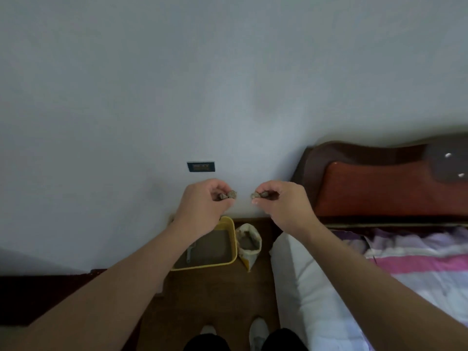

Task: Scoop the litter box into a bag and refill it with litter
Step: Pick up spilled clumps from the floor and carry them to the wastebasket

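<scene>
Both hands are raised: the left hand [202,205] pinches grey clumps [228,195], and the right hand [281,201] pinches more. Below, the litter box [234,240] stands at the far edge of the floor [215,295], with the bag [249,259] just beside it. I think it is better to lower both hands over the bag's open mouth before letting go.

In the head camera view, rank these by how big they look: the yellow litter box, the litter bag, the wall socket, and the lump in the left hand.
1. litter box, though partly hidden
2. bag
3. wall socket
4. lump, only slightly smaller-looking than the socket; it is nearer the camera, so really smaller still
</scene>
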A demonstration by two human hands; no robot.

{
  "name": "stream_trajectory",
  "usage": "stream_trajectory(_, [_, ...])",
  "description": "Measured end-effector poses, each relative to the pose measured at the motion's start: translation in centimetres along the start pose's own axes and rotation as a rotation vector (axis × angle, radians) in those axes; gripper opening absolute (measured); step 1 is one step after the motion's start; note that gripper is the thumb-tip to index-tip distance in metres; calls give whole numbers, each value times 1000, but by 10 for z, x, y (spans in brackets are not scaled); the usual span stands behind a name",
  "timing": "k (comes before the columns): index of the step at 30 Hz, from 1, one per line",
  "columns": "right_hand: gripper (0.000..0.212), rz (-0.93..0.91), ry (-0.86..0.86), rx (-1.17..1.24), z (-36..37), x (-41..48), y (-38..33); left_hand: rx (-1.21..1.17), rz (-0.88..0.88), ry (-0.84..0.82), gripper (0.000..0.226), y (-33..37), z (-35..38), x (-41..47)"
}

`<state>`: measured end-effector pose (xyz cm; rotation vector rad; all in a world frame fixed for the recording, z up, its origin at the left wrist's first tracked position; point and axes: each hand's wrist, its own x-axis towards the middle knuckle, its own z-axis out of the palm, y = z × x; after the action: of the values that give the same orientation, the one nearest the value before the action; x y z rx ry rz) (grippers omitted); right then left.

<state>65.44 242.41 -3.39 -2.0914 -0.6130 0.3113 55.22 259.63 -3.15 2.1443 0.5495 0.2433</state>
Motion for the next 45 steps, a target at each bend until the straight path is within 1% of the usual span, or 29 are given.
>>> stream_trajectory(2, [12, 31, 42, 4, 0, -12, -5, 4, 44, -39, 17, 2, -1, 1])
stream_trajectory(6, [18, 100, 153, -13, -5, -35, -9, -37, 100, -118, 16, 8, 6, 2])
stream_trajectory(10, [14, 156, 275, -40, -13, -71, -11, -32, 180, -228, 14, 19, 23, -4])
stream_trajectory(14, [14, 209, 383, -60, -37, -107, -8, -38, 261, -307, 13, 43, 43, -18])
stream_trajectory(20, [13, 297, 571, -91, -87, -172, 4, -59, 390, -425, 12, 96, 87, -44])
stream_trajectory(27, [11, 421, 809, -65, -157, -300, 27, -107, 588, -629, 12, 178, 168, -124])
stream_trajectory(32, [10, 515, 956, -8, -188, -388, 34, -189, 624, -818, 12, 222, 214, -195])
stream_trajectory(35, [10, 589, 1050, -13, -193, -435, 34, -193, 657, -942, 12, 241, 238, -229])
stream_trajectory(40, [9, 745, 1238, -12, -191, -502, 29, -177, 813, -1141, 30, 271, 274, -282])
stream_trajectory(42, [9, 803, 1319, -1, -185, -524, 24, -171, 863, -1220, 27, 279, 284, -302])
stream_trajectory(45, [9, 877, 1422, 3, -172, -547, 13, -145, 963, -1319, 15, 286, 294, -326])
